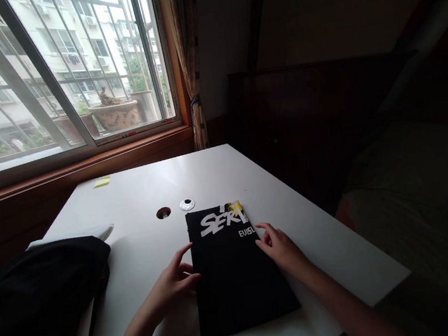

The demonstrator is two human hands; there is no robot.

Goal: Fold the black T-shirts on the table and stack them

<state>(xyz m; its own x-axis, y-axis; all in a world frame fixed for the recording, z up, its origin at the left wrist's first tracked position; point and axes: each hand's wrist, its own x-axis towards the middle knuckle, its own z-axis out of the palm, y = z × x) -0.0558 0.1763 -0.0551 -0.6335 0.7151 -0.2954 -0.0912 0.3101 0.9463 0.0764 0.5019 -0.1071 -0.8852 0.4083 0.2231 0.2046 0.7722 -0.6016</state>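
Two hands flank one folded black shirt [235,270] that lies flat on the white tabletop [135,192]. We judge the folding close to done: the shirt is a neat rectangle, its white and yellow print showing at the far end, edges squared. What seems left is a last smoothing, or moving it off. Our left hand [174,285] rests at the shirt's left edge, fingers spread and touching the cloth, grip released, clasping nothing. Our right hand [280,246] lies on the shirt's right edge near the print, fingers loose and flat, also grasping nothing.

Left of the shirt, well apart, a dark heap of cloth [38,308] covers that corner, with something pale under it. Beyond the shirt sit a cable hole [163,213] and its round cap [187,204] just beside it. Farther off, toward the window, lies a yellow note [102,181]. No container shows on the tabletop; outside the window, far beyond the shirt, a pot [115,115] holds a plant.
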